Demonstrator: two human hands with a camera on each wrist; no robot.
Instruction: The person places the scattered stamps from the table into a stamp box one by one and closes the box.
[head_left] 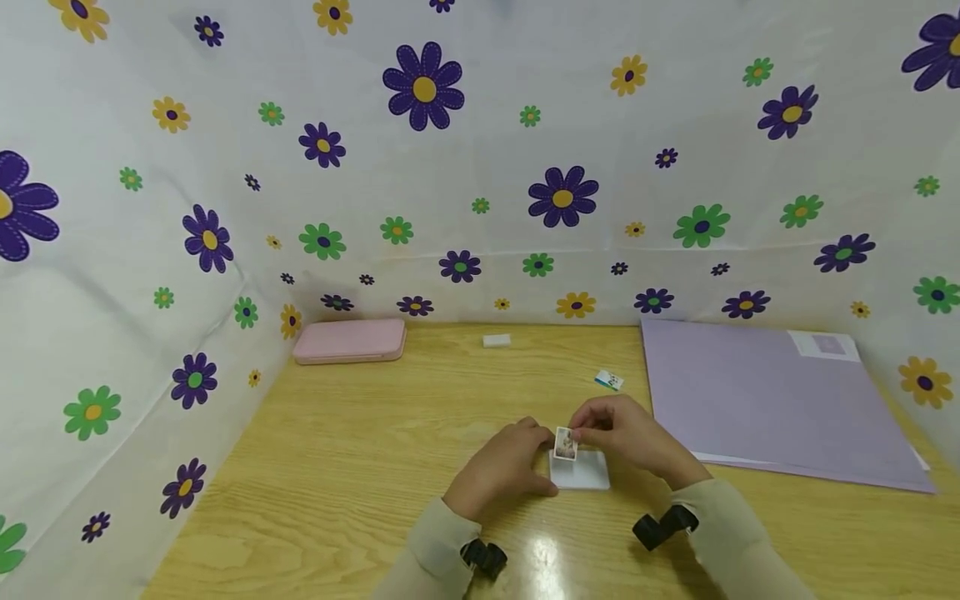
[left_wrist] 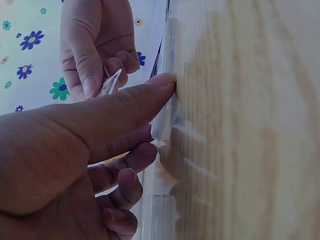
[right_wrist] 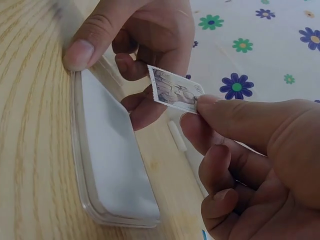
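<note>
A small postage stamp (head_left: 566, 444) with a perforated white edge and a brownish picture is pinched by its edge between the thumb and forefinger of my right hand (head_left: 626, 433). It hangs tilted above a flat white rectangular case (head_left: 588, 477) with a clear plastic rim, which lies on the table. My left hand (head_left: 504, 465) holds that case at its left end, thumb at the near corner and fingers toward the far side. In the right wrist view the stamp (right_wrist: 175, 91) shows its picture side, and the left thumb presses the rim of the case.
A pink pencil case (head_left: 350, 341) lies at the back left of the wooden table (head_left: 337, 467). Behind my hands are a small white block (head_left: 497, 341) and a small blue-and-white printed piece (head_left: 609, 380). A large lilac folder (head_left: 772, 408) covers the right side, before a flowered cloth (head_left: 487, 150).
</note>
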